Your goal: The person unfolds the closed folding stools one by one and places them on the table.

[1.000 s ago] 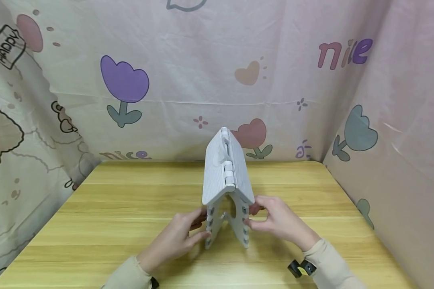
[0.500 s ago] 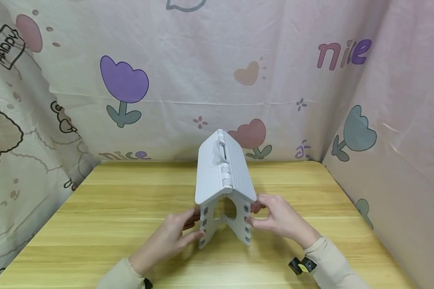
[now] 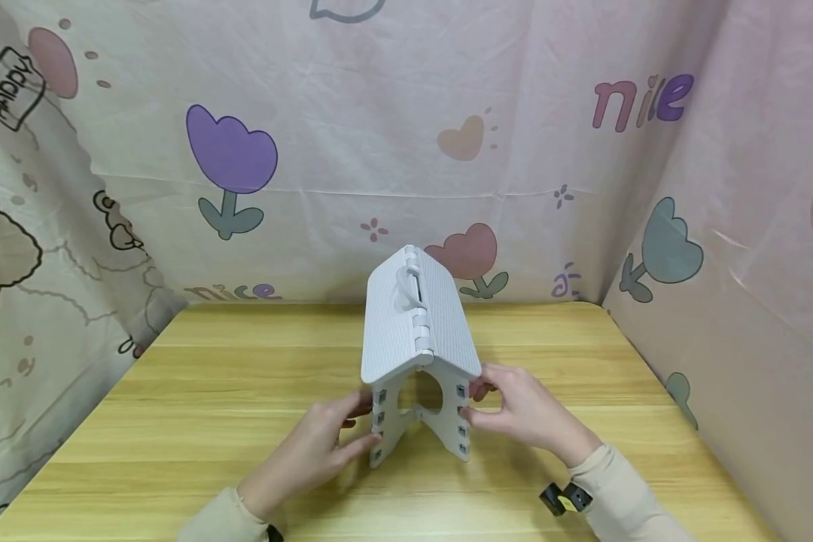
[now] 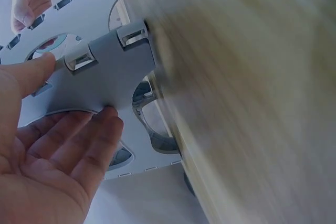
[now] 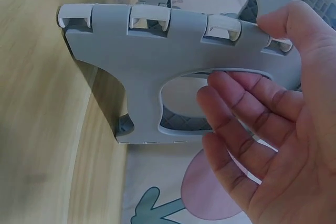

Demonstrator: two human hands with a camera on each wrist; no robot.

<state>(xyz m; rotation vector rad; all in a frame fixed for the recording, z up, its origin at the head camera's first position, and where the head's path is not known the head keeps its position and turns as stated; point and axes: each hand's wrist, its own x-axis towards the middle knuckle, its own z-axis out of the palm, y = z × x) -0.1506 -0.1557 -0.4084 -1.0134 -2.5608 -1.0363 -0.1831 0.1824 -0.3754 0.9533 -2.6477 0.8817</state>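
Observation:
A pale grey folding step stool (image 3: 388, 331) stands partly unfolded mid-table, its ribbed top bent like a roof along the hinged ridge. A thin carry handle (image 3: 403, 292) loops up from that ridge. My left hand (image 3: 312, 444) holds the left leg panel; in the left wrist view the thumb lies at the hinge edge of the stool (image 4: 105, 72) and the fingertips touch its face. Opposite, my right hand (image 3: 525, 410) holds the right leg panel. The right wrist view has its thumb on the edge of the stool (image 5: 100, 45), with bent fingers at the oval cutout.
The wooden table (image 3: 244, 354) extends around the stool on all sides. A printed curtain (image 3: 352, 135) hangs behind the table and along both sides. A small black device (image 3: 565, 498) sits at the right wrist.
The stool has opened wider: its left half and my left hand have moved left, and the ridge has dropped slightly. My right hand stays almost where it was.

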